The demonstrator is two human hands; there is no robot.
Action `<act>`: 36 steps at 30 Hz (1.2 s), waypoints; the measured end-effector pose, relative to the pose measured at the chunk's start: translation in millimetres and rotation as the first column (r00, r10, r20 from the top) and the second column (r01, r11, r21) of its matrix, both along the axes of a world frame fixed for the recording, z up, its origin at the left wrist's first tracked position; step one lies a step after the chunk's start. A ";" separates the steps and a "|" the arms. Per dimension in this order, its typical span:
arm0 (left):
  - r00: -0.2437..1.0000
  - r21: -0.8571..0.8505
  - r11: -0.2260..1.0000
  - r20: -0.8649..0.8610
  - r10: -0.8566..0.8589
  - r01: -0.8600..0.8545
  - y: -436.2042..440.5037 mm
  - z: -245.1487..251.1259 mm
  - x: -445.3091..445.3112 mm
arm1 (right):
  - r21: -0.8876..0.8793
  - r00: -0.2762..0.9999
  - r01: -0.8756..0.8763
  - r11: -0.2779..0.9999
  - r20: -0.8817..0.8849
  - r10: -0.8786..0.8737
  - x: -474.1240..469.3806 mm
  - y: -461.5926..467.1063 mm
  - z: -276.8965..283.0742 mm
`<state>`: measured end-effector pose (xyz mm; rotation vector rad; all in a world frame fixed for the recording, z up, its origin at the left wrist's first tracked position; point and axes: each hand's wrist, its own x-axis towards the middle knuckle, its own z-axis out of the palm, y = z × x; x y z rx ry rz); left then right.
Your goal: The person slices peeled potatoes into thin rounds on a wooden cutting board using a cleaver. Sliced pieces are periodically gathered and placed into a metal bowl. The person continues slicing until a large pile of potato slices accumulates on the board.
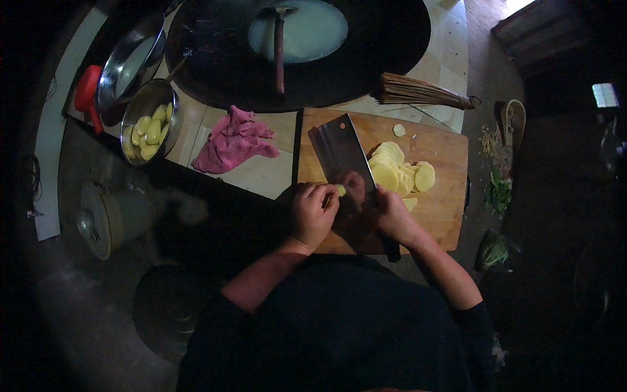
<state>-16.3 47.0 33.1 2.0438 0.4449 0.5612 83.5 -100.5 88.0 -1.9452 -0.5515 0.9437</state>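
My right hand (396, 215) grips the dark handle of a broad-bladed cleaver (340, 147). The blade slants up and to the left above a wooden cutting board (448, 206), and its shiny face mirrors my left hand. Just left of the blade, my left hand (316, 208) pinches a small pale-yellow potato piece (341, 190) at its fingertips. To the right of the cleaver lies an overlapping pile of potato slices (384, 169). A smaller round slice (399, 130) rests apart, near the board's far edge.
Beyond the board, a large wok (215, 63) holds cloudy liquid (318, 34) and a wooden-handled tool (279, 59). Left are a pink cloth (235, 144), a metal bowl of peeled potatoes (152, 130), a metal basin (110, 88) and a red-handled item (88, 88). A bamboo brush (423, 92) lies right.
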 end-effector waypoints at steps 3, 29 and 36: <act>1.000 0.055 0.998 -0.008 -0.011 0.012 0.0 2.2 1.1 | -0.042 0.999 0.048 0.998 0.011 -0.047 -2.7 5.0 2.1; 0.901 0.087 0.914 -0.226 -0.369 0.396 -42.3 16.6 36.2 | -0.083 0.891 0.435 0.896 0.180 -0.416 -3.4 -88.9 45.9; 0.946 -0.010 0.947 0.032 -0.321 0.322 -54.0 1.3 36.5 | 0.025 0.874 0.394 0.919 0.300 -0.382 -4.4 -88.7 32.8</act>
